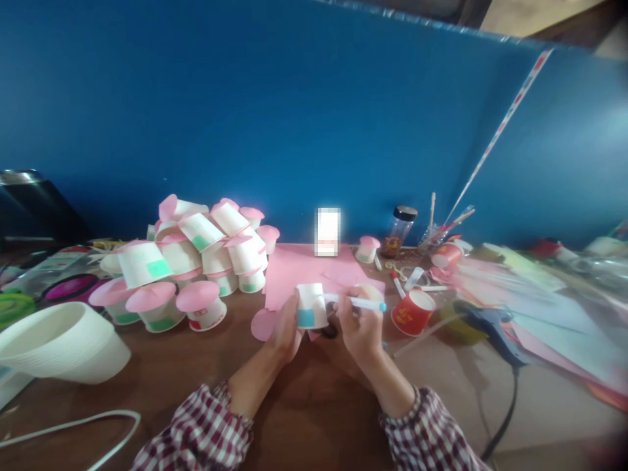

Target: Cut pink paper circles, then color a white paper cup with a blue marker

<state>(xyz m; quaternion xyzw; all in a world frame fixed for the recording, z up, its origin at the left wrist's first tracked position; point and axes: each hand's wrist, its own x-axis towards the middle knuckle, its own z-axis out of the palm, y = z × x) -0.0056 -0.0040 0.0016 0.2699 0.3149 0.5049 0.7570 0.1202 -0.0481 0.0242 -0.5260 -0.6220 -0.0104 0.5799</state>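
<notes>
Both forearms (pixel 256 384) reach forward and converge; the left hand (pixel 286 330) curls in a grip, the right hand (pixel 363 328) bends into a pinch

Matt paper cup (pixel 310 298), plastic pen (pixel 366 303)

We saw the dark flask (pixel 34 206) cut off (left edge) and the pen (pixel 366 303) partly hidden by the right hand (pixel 363 329).
</notes>
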